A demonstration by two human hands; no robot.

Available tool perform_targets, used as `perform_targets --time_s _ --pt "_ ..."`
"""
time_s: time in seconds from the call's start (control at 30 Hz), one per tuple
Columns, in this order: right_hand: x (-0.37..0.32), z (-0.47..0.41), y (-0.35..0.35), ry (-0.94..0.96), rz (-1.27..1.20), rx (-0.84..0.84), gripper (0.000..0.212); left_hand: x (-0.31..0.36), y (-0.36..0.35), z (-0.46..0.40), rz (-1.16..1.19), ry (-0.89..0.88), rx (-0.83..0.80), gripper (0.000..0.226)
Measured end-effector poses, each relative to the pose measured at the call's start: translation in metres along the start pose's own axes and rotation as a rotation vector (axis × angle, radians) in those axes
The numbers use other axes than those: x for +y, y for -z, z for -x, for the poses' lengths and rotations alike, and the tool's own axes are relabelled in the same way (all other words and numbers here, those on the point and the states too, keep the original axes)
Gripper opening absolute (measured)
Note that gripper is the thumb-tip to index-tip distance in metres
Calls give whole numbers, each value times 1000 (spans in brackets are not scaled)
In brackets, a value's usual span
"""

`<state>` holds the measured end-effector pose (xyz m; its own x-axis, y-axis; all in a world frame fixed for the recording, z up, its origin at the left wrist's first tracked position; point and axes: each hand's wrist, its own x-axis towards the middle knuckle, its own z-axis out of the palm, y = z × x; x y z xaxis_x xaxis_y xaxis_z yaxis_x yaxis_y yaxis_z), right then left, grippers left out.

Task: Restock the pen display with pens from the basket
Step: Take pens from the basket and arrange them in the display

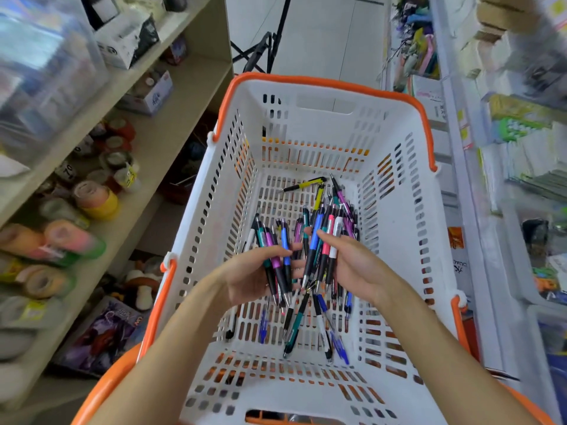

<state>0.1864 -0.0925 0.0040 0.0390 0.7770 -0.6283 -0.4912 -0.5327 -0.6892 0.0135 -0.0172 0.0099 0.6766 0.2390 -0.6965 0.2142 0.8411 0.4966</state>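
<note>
A white slotted basket (395, 228) with orange handles fills the middle of the head view. Several coloured click pens (319, 329) lie loose on its floor, and a yellow one (303, 184) sits apart at the far end. Both my hands are inside the basket. My left hand (248, 279) is closed on a bunch of pens (276, 256) with teal, purple and blue barrels. My right hand (356, 268) is closed on another bunch of pens (322, 240), blue, pink and white among them. The pen display is not visible.
Beige shelves (171, 142) on the left carry rolls of tape (98, 199), boxes and clear bins. White shelving (460, 167) with blurred stationery lines the right. Black stand legs (264, 50) rest on the pale tiled floor beyond the basket.
</note>
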Motion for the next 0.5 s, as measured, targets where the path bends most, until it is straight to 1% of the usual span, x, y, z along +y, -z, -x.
perform_targets --time_s 0.1,0.13,0.2,0.23,0.27,0.3,0.33,0.37,0.4,0.43,0.5 --pt "4 -5 2 -33 -12 13 33 1 -2 2 -71 58 2 31" --pt "5 -5 2 -52 -27 2 30 2 -5 3 -90 72 7 32" --pt "11 -9 3 -85 -25 -23 26 1 -6 2 -128 82 14 41" --pt "15 -12 5 -85 -6 -33 27 0 -6 1 -136 80 13 45" --pt "19 -15 5 -75 7 -32 36 0 -6 0 -138 80 9 47" --pt "23 -19 6 -69 1 -8 59 0 -7 -1 -147 81 5 47" --pt "28 -23 9 -68 -4 2 91 0 -7 -3 -159 85 3 44" --pt "33 -27 14 -68 -13 2 116 -1 -8 -4 -171 92 2 40" --pt "38 -32 15 -72 -33 0 129 -1 -8 -4 -184 100 2 37" --pt "40 -34 14 -78 -54 -8 133 -2 -10 -5 -200 101 10 36" --pt "38 -27 5 -112 -42 -7 132 -4 -11 -7 -228 88 42 34"
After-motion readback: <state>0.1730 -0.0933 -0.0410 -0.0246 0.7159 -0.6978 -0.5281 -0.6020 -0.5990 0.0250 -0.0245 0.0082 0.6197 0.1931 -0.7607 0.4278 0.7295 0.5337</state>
